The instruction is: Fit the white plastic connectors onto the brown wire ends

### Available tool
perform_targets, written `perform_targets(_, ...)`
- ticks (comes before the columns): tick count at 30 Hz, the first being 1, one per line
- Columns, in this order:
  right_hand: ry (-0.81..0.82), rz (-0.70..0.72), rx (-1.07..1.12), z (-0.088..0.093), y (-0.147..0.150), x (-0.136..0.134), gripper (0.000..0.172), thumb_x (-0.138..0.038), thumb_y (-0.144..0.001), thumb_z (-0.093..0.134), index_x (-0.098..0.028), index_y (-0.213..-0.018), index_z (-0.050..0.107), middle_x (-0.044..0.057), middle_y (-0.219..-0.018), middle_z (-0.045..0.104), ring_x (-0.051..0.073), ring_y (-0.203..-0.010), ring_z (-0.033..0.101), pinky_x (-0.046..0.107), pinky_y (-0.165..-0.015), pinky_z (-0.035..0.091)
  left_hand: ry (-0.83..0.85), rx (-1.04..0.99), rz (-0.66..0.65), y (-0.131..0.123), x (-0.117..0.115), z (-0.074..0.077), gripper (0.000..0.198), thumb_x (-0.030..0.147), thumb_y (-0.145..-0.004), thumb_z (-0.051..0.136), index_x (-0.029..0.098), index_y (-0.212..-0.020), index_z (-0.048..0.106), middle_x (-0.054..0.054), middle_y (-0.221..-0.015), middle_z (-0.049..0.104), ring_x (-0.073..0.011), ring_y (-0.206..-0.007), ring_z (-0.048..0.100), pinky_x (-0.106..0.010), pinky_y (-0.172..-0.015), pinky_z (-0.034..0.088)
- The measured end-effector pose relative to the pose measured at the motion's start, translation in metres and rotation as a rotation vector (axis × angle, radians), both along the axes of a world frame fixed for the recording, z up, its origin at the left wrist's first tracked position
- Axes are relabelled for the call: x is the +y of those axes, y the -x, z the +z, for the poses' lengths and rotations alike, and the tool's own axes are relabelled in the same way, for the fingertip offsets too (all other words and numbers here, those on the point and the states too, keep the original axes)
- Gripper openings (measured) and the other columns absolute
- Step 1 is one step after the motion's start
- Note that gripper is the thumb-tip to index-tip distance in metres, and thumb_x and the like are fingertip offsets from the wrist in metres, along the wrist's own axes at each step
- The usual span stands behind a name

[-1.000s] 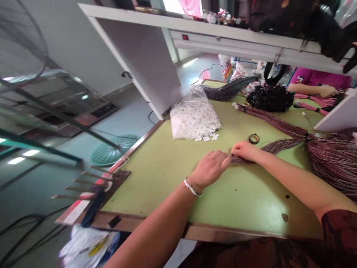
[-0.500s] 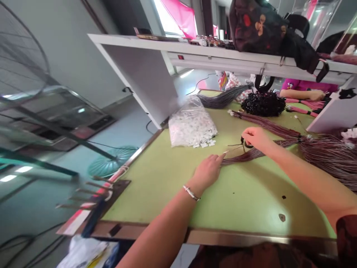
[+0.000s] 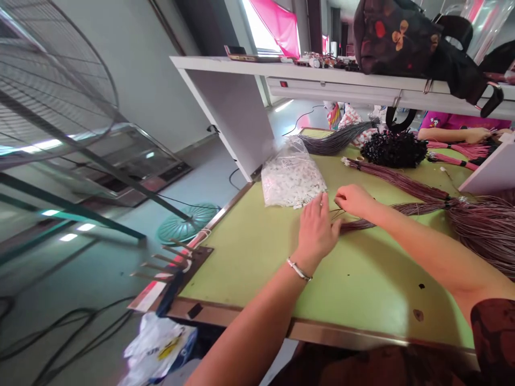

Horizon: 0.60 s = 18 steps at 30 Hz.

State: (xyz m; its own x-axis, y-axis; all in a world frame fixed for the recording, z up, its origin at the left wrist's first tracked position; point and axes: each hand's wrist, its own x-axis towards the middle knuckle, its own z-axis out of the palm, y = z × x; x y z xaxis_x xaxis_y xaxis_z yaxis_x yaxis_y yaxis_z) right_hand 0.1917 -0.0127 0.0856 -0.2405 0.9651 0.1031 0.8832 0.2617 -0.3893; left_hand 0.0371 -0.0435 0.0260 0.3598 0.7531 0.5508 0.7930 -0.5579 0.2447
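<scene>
My left hand (image 3: 317,226) lies over the table with its fingers stretched out towards small white plastic connectors (image 3: 300,205). These spill from the mouth of a clear plastic bag (image 3: 292,169) full of them. Just right of it, my right hand (image 3: 356,201) is closed in a pinch; whatever sits between the fingertips is too small and covered to name. Beneath the right hand and forearm runs a bundle of thin brown wires (image 3: 356,226). A few loose wire ends (image 3: 336,213) show between the two hands.
Thick brown wire bundles (image 3: 483,228) lie at the right. Behind are a heap of black parts (image 3: 394,149) and a grey wire bundle (image 3: 338,139). A white shelf (image 3: 257,67) carrying a dark bag (image 3: 398,37) spans the table. Another person's arm (image 3: 454,134) shows beyond.
My left hand has left the wire ends and moved up towards the connectors, its fingers now extended. The black item seen at my right fingertips before is now mostly hidden. The view has shifted slightly.
</scene>
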Motion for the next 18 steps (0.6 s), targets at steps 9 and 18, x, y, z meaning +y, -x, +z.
perform_targets(9, -0.367, -0.397, 0.401, 0.033, -0.057, 0.008, 0.033, -0.029, -0.089, 0.037, -0.016, -0.083, 0.067, -0.001, -0.068, 0.064, 0.012, -0.064, 0.055, 0.02, -0.06, 0.039, 0.358, 0.219, -0.119, 0.013, 0.024, -0.029, 0.033, 0.022, -0.088, 0.03, 0.017, -0.092, 0.062, -0.009, -0.087, 0.066, -0.0211, -0.084, 0.063, -0.03, -0.074, 0.048)
perform_targets(18, -0.515, -1.267, 0.018, 0.11, -0.315, -0.07, 0.031, -0.024, -0.083, 0.046, -0.012, -0.094, 0.071, 0.014, -0.09, 0.071, 0.022, -0.081, 0.064, 0.028, -0.069, 0.043, 0.362, 0.066, -0.212, 0.019, 0.039, -0.047, 0.039, 0.04, -0.082, 0.033, 0.022, -0.083, 0.067, -0.005, -0.084, 0.07, -0.0219, -0.083, 0.066, -0.033, -0.082, 0.052)
